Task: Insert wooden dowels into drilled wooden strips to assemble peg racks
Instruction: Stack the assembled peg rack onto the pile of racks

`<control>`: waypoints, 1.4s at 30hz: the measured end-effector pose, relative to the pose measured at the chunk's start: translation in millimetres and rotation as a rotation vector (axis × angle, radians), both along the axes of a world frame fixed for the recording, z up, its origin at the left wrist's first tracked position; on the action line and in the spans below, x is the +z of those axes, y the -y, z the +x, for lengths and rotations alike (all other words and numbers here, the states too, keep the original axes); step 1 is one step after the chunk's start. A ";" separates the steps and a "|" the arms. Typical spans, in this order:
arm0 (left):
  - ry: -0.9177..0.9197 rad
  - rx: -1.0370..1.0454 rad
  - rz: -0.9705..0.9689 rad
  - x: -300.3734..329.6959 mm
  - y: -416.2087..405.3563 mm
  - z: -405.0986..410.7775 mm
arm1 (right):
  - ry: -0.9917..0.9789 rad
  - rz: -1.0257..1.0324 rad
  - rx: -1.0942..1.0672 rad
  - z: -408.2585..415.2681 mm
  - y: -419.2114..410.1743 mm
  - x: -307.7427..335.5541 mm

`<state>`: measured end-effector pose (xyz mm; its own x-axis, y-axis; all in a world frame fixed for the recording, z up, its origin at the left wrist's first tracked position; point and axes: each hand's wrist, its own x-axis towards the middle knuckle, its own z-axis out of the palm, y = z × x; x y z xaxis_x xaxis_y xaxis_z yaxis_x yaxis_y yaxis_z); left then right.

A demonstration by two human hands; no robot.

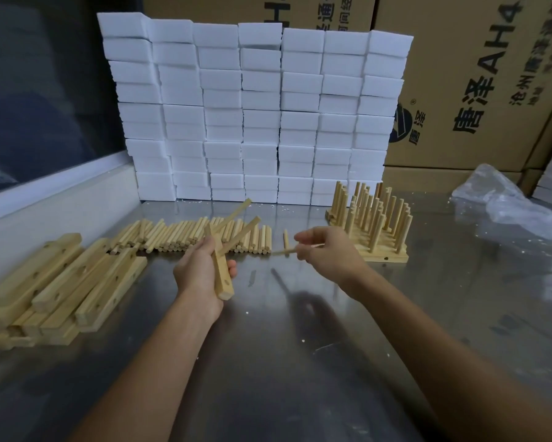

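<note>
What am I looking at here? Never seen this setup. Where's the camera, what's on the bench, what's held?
There is no machine: one head-worn camera looks down at a person's bare hands over a metal table. The left hand grips a drilled wooden strip with two dowels already standing in it. The right hand pinches a single dowel. On the table lie loose dowels, stacked drilled strips at left, finished peg racks at right, white foam blocks behind, and clear plastic wrap.

- The right cardboard box carries bold black print "唐泽AH4", running sideways up its face, with smaller, blurred lines beside it
- A round logo there repeats "唐泽"
</note>
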<state>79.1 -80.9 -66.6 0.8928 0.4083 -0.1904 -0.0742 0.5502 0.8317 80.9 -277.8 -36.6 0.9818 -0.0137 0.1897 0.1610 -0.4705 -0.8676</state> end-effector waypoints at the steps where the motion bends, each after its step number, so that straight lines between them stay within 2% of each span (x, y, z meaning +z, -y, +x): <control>1: 0.000 -0.006 -0.001 0.2 0.0 -0.2 | 0.005 0.061 0.034 -2.0 0.1 2.9; 3: 0.003 -0.020 0.003 0.6 -0.1 -0.6 | 0.062 0.174 0.084 -6.5 -0.4 8.8; 6: 0.005 -0.011 0.012 0.6 0.4 -1.3 | 0.115 0.185 0.126 -10.6 -3.7 12.5; 10: 0.018 0.029 0.056 -1.2 5.6 -2.8 | 0.099 -0.130 0.128 -12.8 -9.6 7.1; 14: 0.026 0.070 0.088 -3.5 9.0 -2.1 | 0.034 -0.335 0.316 -21.6 -24.4 -2.5; 18: 0.022 0.096 0.101 -5.1 8.0 -2.5 | 0.090 -0.546 0.526 -28.1 -37.1 -9.2; 24: 0.017 0.103 0.025 -1.1 6.0 -4.6 | 0.159 -0.563 0.644 -25.5 -31.4 -10.1; 27: 0.018 0.103 0.010 1.0 5.4 -5.7 | 0.143 -0.580 0.565 -22.5 -29.2 -11.2; 32: 0.019 0.077 0.017 2.0 5.6 -6.7 | 0.195 -0.486 0.453 -20.1 -24.7 -7.0; 42: 0.009 0.052 0.000 5.1 7.4 -8.1 | 0.339 -0.499 0.447 -28.7 -29.6 4.0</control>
